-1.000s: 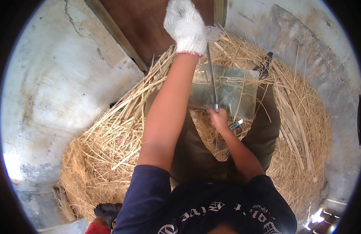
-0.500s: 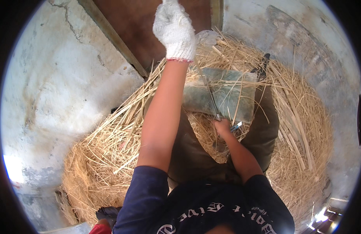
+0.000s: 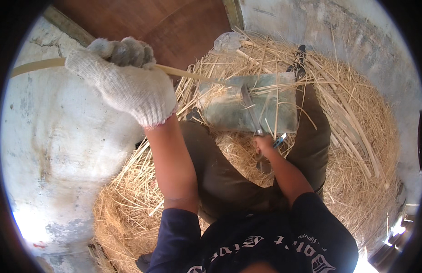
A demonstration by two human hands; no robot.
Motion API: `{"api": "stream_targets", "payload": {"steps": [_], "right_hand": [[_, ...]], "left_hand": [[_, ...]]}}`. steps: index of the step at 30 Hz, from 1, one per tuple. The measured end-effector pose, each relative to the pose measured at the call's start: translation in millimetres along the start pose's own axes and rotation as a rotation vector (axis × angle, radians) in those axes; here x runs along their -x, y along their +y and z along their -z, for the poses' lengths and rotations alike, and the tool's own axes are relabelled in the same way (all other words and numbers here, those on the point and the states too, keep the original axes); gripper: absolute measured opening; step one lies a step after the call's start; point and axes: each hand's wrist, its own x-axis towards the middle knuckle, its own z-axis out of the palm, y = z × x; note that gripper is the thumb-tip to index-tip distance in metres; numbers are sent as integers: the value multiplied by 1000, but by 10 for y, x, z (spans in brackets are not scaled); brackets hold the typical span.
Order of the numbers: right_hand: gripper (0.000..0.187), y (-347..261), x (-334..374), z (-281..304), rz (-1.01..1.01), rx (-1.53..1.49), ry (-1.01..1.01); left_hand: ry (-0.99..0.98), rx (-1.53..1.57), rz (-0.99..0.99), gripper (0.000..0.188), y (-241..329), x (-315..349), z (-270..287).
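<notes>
My left hand, in a white knitted glove, is raised at the upper left. Its fingers are wrapped round a long pale bamboo strip. One end of the strip bends off to the left; the other runs down toward the knife. Bare and low between my knees, my right hand is closed on the handle of a knife, whose blade points up and away. A bluish handle end shows beside the fist. Under the blade, a worn grey-green pad lies across my legs with thin strips scattered on it.
Pale shavings are heaped round my legs on both sides. Longer split strips lie to the right. Stained plaster walls rise left and right, with a brown panel at the back.
My left hand has swung left and come nearer, so the strip in it now shows. The knife blade has turned and shows its flat side; my right hand has hardly moved.
</notes>
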Motion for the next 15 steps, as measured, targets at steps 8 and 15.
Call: {"api": "stream_targets", "payload": {"steps": [8, 15], "right_hand": [[43, -150, 64, 32, 152, -199, -71], [38, 63, -187, -90, 505, 184, 107]], "left_hand": [[145, -17, 82, 53, -500, -103, 357], [28, -165, -91, 38, -633, -89, 360]]}}
